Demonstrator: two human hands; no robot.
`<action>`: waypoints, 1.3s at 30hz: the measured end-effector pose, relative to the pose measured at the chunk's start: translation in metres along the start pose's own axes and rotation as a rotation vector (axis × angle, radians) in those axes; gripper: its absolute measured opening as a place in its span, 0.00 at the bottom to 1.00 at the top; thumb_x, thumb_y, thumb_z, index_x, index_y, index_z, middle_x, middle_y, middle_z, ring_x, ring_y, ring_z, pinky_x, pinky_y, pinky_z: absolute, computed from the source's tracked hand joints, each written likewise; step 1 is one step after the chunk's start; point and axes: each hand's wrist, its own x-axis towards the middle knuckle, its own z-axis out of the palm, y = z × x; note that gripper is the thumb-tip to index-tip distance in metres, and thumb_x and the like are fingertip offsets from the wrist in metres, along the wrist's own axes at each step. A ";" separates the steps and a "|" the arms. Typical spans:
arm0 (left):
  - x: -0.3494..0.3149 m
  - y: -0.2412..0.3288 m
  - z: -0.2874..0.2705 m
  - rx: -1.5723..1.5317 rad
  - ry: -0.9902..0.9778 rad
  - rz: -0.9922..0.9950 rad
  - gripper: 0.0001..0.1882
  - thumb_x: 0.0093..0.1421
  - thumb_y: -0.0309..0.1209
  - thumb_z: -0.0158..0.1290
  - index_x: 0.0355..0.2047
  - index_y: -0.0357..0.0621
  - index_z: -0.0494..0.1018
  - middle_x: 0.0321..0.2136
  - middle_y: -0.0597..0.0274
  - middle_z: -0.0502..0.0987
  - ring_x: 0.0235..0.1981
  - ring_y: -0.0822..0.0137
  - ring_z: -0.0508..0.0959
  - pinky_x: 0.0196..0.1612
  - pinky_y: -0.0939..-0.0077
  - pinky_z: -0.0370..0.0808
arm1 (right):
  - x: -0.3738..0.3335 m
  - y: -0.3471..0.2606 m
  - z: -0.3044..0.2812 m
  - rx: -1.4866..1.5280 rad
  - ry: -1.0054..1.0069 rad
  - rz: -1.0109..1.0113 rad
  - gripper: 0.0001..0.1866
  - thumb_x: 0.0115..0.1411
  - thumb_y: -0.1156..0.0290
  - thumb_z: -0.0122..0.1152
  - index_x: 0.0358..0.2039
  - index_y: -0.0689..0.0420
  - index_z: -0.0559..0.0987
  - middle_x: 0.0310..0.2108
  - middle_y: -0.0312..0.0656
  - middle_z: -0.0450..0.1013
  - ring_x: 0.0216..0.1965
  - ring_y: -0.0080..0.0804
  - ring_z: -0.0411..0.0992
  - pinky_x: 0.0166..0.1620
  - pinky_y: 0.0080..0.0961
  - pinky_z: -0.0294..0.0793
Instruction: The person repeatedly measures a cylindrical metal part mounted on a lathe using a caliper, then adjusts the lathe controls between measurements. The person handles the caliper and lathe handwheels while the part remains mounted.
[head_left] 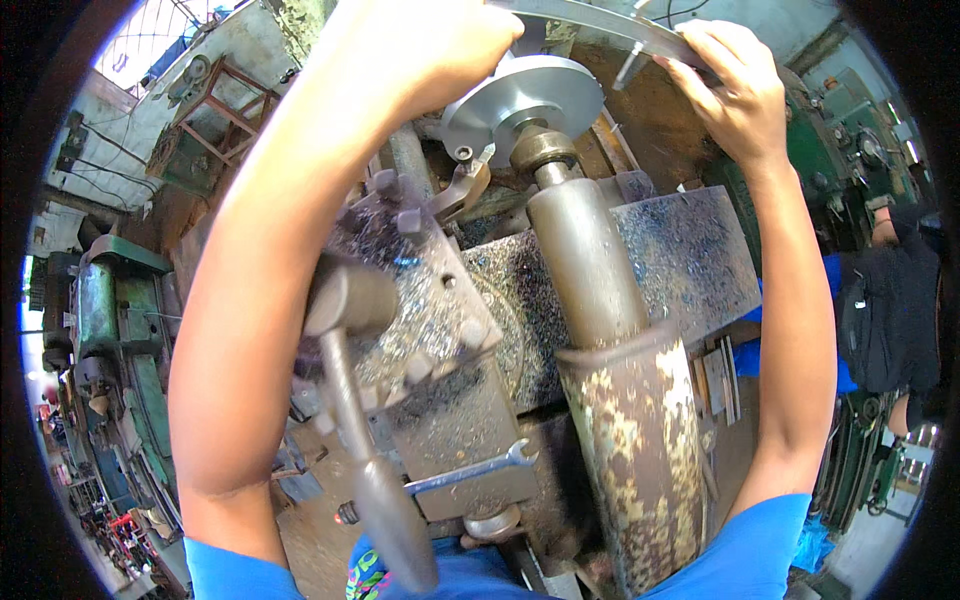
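Observation:
A long metal caliper [600,17] spans the top of the view, above a round grey metal disc [560,95] mounted on the lathe. My right hand [735,85] is closed round the caliper's right end, beside a jaw that points down. My left hand [450,50] is closed at the other end, with its fingers partly hidden and cut off by the upper edge. Against the disc's hub presses the tailstock centre [545,150], on a thick steel quill [590,260]. A cutting tool [470,185] sits near the disc's lower left edge.
Below my left forearm stands the tool post [410,290] with a long clamp handle [350,390]. An open-ended wrench [475,468] lies on the slide. Metal chips cover the carriage [690,250]. At the right is another person in dark clothing [890,310]; green machines [110,310] stand at the left.

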 end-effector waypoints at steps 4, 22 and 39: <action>-0.026 -0.011 -0.001 0.004 -0.185 0.252 0.10 0.56 0.20 0.51 0.39 0.36 0.76 0.25 0.47 0.79 0.29 0.53 0.81 0.37 0.61 0.76 | -0.038 0.003 0.032 0.308 -0.048 0.277 0.18 0.55 0.76 0.71 0.47 0.59 0.82 0.41 0.45 0.81 0.41 0.36 0.80 0.46 0.27 0.78; -0.029 -0.025 0.031 0.422 -0.270 0.320 0.04 0.54 0.20 0.53 0.27 0.37 0.78 0.24 0.47 0.80 0.29 0.53 0.82 0.36 0.62 0.78 | -0.071 -0.044 0.055 0.161 -0.027 0.264 0.20 0.55 0.74 0.70 0.50 0.51 0.84 0.40 0.42 0.81 0.41 0.36 0.79 0.49 0.29 0.75; -0.033 -0.011 0.041 0.506 -0.266 0.269 0.03 0.52 0.20 0.56 0.24 0.39 0.79 0.25 0.49 0.81 0.30 0.57 0.83 0.38 0.64 0.80 | -0.062 -0.053 0.057 0.158 0.045 0.291 0.18 0.47 0.78 0.66 0.42 0.60 0.82 0.32 0.47 0.77 0.37 0.48 0.75 0.43 0.37 0.74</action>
